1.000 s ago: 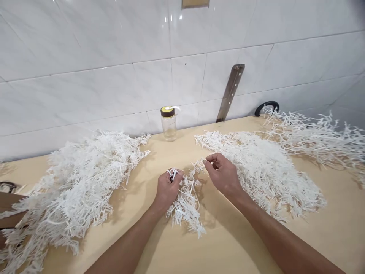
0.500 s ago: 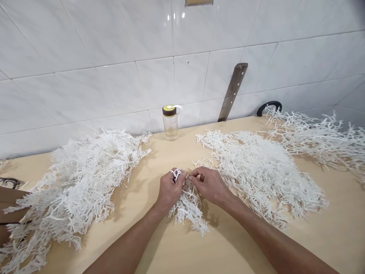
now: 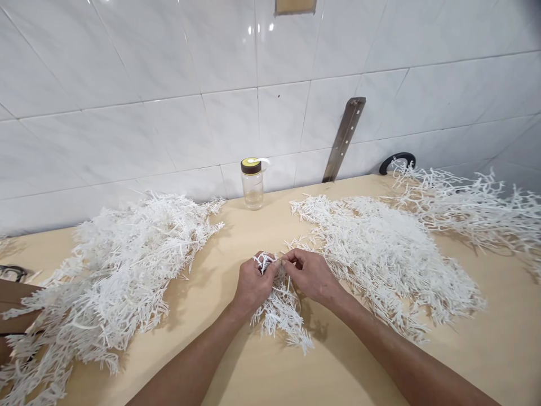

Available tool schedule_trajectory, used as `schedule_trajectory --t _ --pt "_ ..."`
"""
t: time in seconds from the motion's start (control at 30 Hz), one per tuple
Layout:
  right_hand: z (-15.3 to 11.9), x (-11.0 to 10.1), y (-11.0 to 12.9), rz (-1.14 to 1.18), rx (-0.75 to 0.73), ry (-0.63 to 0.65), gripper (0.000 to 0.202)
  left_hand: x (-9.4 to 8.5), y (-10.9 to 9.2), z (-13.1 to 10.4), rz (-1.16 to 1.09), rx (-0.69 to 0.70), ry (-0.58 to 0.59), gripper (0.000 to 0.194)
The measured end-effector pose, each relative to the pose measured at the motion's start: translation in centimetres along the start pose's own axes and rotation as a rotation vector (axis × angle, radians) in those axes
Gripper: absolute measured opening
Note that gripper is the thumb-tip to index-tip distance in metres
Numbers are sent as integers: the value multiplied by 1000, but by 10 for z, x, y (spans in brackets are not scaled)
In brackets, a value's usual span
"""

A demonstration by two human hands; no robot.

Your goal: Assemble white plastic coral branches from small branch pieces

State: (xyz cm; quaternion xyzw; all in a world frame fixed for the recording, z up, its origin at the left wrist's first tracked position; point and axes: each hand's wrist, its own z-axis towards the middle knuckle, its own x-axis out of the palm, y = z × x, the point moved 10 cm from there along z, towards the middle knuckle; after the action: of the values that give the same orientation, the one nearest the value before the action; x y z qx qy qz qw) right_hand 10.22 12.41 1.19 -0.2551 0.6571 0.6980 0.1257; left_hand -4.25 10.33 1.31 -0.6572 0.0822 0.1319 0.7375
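Observation:
My left hand (image 3: 255, 283) is closed around a white branching plastic sprig (image 3: 284, 313), whose feathery end hangs down toward me over the table. Small white stems stick up above its curled fingers. Close beside it, my right hand (image 3: 310, 273) pinches at the sprig's thin stem, fingertips nearly meeting the left thumb. What lies exactly between the right fingertips is too small to make out. A pile of similar white sprigs (image 3: 380, 248) spreads just right of my right hand. A larger heap (image 3: 135, 270) lies to the left.
On the light wooden table (image 3: 236, 237) a clear bottle (image 3: 253, 190) with a dark and yellow lid stands near the tiled wall. A metal bracket (image 3: 344, 140) leans there. At the back right lie bare white branches (image 3: 473, 203) and a black curved object (image 3: 397, 162); a brown box (image 3: 19, 304) sits at left.
Both hands stay together in nearly the same place, shifted very slightly. The hanging end of the sprig has swung a little down and to the right.

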Motion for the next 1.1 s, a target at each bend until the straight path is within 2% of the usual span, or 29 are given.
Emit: schedule_trajectory --t 0.2,0.37,0.53,0.67,0.8,0.93,1.0,1.03,1.1 --pt "-2 1 5 -52 -29 -7 17 0 -6 -1 106 39 3 32" --pt "-9 5 19 -200 -125 -19 15 4 -9 -2 201 86 29 31" --pt "-7 11 11 -188 -92 -31 12 6 -4 -1 204 75 46 31" --pt "4 -10 -10 -152 36 -136 11 -2 -3 0 111 22 -6 29" --pt "13 -44 -19 -87 45 -259 14 -3 -3 -1 -42 -38 9 33" --pt "11 -76 -16 -151 32 -403 21 -5 -5 0 -97 -25 0 35" --pt "9 -80 -6 -185 -41 -429 23 -4 -3 1 -91 -28 0 36" --pt "8 -76 -1 -189 -77 -401 24 -4 -2 1 -86 -33 0 37" --pt "8 -59 7 -182 -115 -267 27 -3 0 1 -81 -46 1 37"
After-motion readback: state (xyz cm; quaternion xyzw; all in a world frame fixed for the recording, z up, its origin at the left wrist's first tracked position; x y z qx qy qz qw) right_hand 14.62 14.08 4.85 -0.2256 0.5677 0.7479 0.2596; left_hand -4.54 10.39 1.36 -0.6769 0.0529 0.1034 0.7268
